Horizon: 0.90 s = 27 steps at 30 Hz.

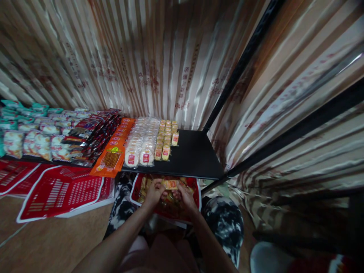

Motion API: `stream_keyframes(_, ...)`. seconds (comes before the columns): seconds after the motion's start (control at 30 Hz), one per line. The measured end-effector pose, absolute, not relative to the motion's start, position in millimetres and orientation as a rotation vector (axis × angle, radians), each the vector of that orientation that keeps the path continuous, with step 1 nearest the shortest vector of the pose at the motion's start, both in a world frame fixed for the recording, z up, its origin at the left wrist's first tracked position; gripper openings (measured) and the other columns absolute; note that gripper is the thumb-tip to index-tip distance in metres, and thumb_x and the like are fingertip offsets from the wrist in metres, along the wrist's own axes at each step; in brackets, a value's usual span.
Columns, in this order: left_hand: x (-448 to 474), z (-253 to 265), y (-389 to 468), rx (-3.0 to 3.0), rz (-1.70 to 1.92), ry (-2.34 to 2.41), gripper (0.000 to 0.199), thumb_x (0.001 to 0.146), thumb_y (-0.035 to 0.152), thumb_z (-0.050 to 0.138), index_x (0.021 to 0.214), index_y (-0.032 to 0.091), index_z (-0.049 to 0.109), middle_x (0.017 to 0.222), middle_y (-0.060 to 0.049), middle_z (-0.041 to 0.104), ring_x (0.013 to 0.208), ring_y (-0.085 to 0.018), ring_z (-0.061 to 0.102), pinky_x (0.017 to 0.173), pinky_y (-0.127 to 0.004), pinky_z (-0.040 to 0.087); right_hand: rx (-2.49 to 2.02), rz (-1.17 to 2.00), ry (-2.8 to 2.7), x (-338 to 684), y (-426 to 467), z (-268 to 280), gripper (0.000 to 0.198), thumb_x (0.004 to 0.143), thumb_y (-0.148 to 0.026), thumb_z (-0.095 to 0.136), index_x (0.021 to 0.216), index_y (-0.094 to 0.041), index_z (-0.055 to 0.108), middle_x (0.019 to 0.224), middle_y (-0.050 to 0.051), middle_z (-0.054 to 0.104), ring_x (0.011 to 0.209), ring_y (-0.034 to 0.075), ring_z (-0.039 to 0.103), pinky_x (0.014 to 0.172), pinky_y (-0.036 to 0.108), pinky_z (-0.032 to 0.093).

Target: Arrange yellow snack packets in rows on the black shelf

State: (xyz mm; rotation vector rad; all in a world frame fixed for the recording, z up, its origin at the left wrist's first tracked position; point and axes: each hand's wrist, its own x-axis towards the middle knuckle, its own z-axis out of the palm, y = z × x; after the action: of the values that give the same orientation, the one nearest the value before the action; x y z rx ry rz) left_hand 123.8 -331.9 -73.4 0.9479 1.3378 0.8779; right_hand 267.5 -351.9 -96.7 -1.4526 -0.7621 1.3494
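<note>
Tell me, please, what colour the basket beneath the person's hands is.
The basket is red with a white rim; the head view shows it best.

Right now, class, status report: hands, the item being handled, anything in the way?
Left hand and right hand both on one yellow packet. Packet over red basket of packets. Black shelf just ahead; nothing seen blocking hands.

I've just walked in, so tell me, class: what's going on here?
A person's left hand and right hand hold a yellow packet between them, over a red basket containing more wrapped pieces. Just beyond the basket, on a black shelf, rows of small yellow packs stand beside round white packs, with an orange bag farther left. The held packet is not on the shelf yet.
</note>
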Motion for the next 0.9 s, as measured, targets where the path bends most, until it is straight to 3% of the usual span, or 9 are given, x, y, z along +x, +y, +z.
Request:
stream_keyframes(0.13,125.1,-63.8,-321.9,1.044,0.865,1.424,0.032,0.076,0.019,0.051,0.108,0.016,0.051,0.079,0.001,0.058,0.058,-0.009,0.060,0.047,-0.017,0.044,-1.394,1.426,-0.763,267.8,-354.1,-100.5,0.035,0.069,-0.051,0.059,0.070,-0.017,0.065,0.067,0.006,0.070,0.058,0.017,0.063,0.054,0.026,0.048)
stream_keyframes(0.27,124.9,-57.9,-312.2,1.266,0.816,1.484,0.036,0.075,0.016,0.050,0.111,0.019,0.055,0.082,0.000,0.061,0.068,-0.010,0.058,0.062,-0.020,0.047,-1.411,1.411,-0.853,271.3,-353.5,-100.8,0.038,0.069,-0.053,0.056,0.073,-0.016,0.067,0.064,0.005,0.069,0.056,0.018,0.063,0.050,0.027,0.048)
stream_keyframes(0.4,128.0,-44.7,-305.2,1.669,0.703,1.507,0.041,0.075,0.016,0.046,0.115,0.019,0.058,0.091,-0.002,0.060,0.079,-0.013,0.057,0.076,-0.023,0.045,-1.504,1.101,-1.010,278.2,-351.5,-99.0,0.038,0.067,-0.051,0.059,0.086,-0.020,0.067,0.074,0.004,0.069,0.060,0.016,0.062,0.055,0.028,0.051)
stream_keyframes(0.53,134.6,-27.8,-299.7,1.895,0.575,1.415,0.046,0.074,0.016,0.044,0.118,0.017,0.058,0.086,-0.003,0.057,0.078,-0.015,0.056,0.075,-0.024,0.044,-1.532,0.828,-1.093,282.9,-352.5,-96.2,0.044,0.066,-0.043,0.064,0.102,-0.019,0.064,0.092,0.006,0.067,0.069,0.015,0.061,0.064,0.029,0.052)
stream_keyframes(0.73,145.6,-14.1,-290.1,1.986,0.505,1.252,0.046,0.073,0.013,0.043,0.115,0.020,0.060,0.084,-0.002,0.057,0.075,-0.014,0.055,0.075,-0.024,0.044,-1.448,0.993,-1.086,285.2,-350.4,-85.7,0.041,0.067,-0.043,0.065,0.102,-0.021,0.066,0.081,0.001,0.067,0.068,0.015,0.060,0.065,0.027,0.051)
stream_keyframes(0.9,158.3,-7.5,-288.1,1.747,0.917,1.249,0.049,0.078,0.021,0.046,0.126,0.021,0.046,0.114,-0.007,0.052,0.073,-0.010,0.056,0.069,-0.023,0.048,-1.453,1.003,-1.032,295.9,-328.0,-60.9,0.041,0.069,-0.046,0.063,0.098,-0.017,0.065,0.083,0.004,0.068,0.072,0.017,0.062,0.067,0.028,0.051)
